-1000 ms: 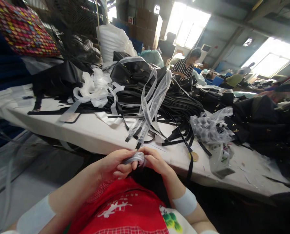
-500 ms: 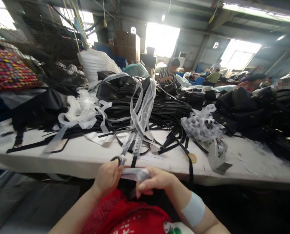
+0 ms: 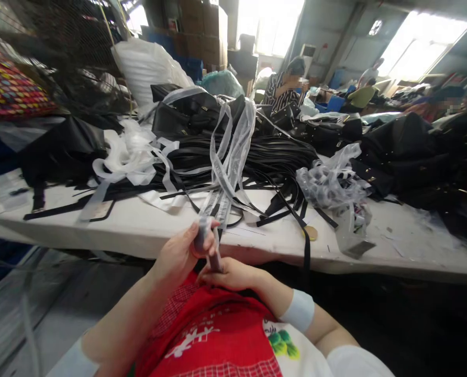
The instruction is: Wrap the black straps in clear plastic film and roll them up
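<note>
In front of my red apron, my left hand (image 3: 186,243) is closed around a black strap wrapped in clear plastic film (image 3: 214,201). The strap runs up from my fingers over the table edge onto the pile. Lower and a little to the right, my right hand (image 3: 228,272) pinches a lower length of the same wrapped strap close to my body. Behind lies a heap of long black straps (image 3: 273,157), with more film-wrapped strips (image 3: 239,139) draped across it. The ends inside my fingers are partly hidden.
A white-topped table (image 3: 139,230) spans the front. A tangle of white strips (image 3: 129,157) lies left, crumpled clear film (image 3: 331,180) right. Black bags (image 3: 410,152) are piled at the right. A round yellowish disc (image 3: 310,233) sits near the edge. A person in stripes (image 3: 282,91) works behind.
My left hand has risen and turned, lifting the wrapped strap. My right hand has moved in beneath it, closer to my body. The view has tilted downward.
</note>
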